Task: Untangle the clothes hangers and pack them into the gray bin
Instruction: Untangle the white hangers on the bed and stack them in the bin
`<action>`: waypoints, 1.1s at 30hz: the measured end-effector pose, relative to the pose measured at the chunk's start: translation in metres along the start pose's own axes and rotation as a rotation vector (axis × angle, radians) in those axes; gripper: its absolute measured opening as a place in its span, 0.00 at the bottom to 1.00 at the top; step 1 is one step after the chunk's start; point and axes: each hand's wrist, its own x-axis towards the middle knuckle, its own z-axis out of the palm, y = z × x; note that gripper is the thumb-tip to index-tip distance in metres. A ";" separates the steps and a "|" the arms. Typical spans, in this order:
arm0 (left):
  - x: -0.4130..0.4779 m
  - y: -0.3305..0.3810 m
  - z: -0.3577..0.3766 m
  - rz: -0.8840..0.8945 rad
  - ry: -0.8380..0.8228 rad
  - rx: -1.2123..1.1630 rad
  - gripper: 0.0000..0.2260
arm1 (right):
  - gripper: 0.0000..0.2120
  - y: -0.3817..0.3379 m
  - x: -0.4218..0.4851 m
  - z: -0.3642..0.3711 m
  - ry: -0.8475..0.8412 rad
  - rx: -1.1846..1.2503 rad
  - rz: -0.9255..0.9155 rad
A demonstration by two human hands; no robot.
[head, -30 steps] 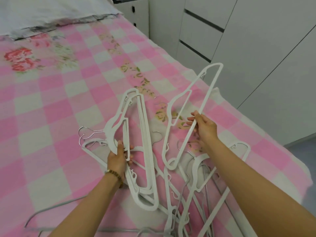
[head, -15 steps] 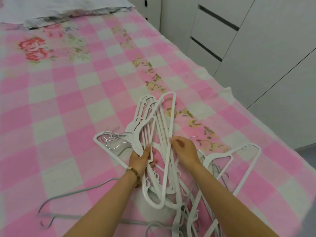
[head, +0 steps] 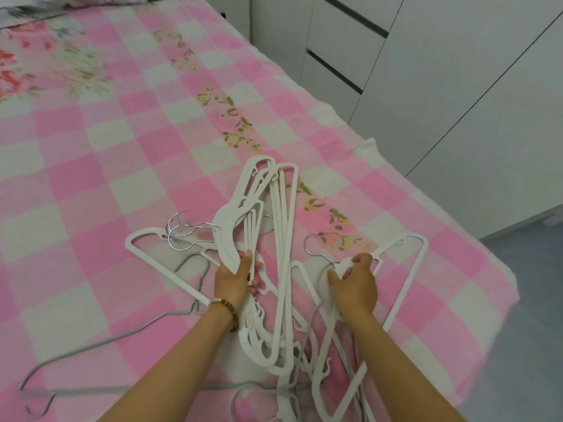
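Left hand (head: 233, 280) fingers grip the sorted stack (head: 225, 226) fanning beyond them, prob. for alignment. Right hand (head: 355, 284) fingers clutch a tangled hanger (head: 409, 280), prob. to free it.

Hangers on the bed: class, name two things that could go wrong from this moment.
1. The right hand grips a white hanger in the tangled pile; lifting it may drag others along.
2. The left hand holds a loose bundle by one side; its metal hooks could snag, or hangers could slip out.
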 end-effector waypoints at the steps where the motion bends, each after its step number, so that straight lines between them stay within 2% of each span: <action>1: -0.002 -0.001 0.004 -0.008 -0.015 -0.006 0.15 | 0.20 0.001 0.002 -0.003 -0.003 0.030 0.015; 4: -0.006 -0.004 0.012 -0.014 -0.037 -0.018 0.17 | 0.19 0.002 0.009 -0.017 0.043 0.196 0.034; 8: -0.006 -0.004 0.016 -0.010 -0.054 0.052 0.18 | 0.17 -0.008 0.021 -0.042 0.193 0.342 0.011; 15: -0.007 -0.006 0.016 -0.040 -0.060 0.138 0.23 | 0.13 -0.041 0.011 -0.037 0.131 0.274 -0.205; 19: -0.001 -0.005 0.016 -0.161 -0.070 0.096 0.31 | 0.13 -0.072 0.001 -0.003 -0.015 0.403 -0.213; 21: -0.001 -0.004 0.014 -0.285 -0.145 -0.064 0.39 | 0.11 -0.084 -0.007 0.017 -0.192 0.377 -0.259; 23: -0.002 -0.002 0.012 -0.300 -0.218 -0.173 0.42 | 0.11 -0.088 -0.013 0.032 -0.339 0.250 -0.374; 25: -0.003 -0.001 0.011 -0.268 -0.234 -0.171 0.40 | 0.10 -0.082 -0.012 0.033 -0.259 0.116 -0.478; 28: -0.003 -0.004 0.012 -0.138 -0.108 -0.028 0.20 | 0.06 -0.060 -0.005 0.026 -0.043 0.187 -0.366; 30: -0.004 -0.006 0.014 -0.056 -0.069 0.018 0.14 | 0.18 -0.044 -0.004 0.023 -0.078 0.288 -0.205; 33: -0.013 0.002 0.015 0.009 -0.052 -0.007 0.17 | 0.32 -0.037 -0.013 0.023 -0.221 0.386 -0.091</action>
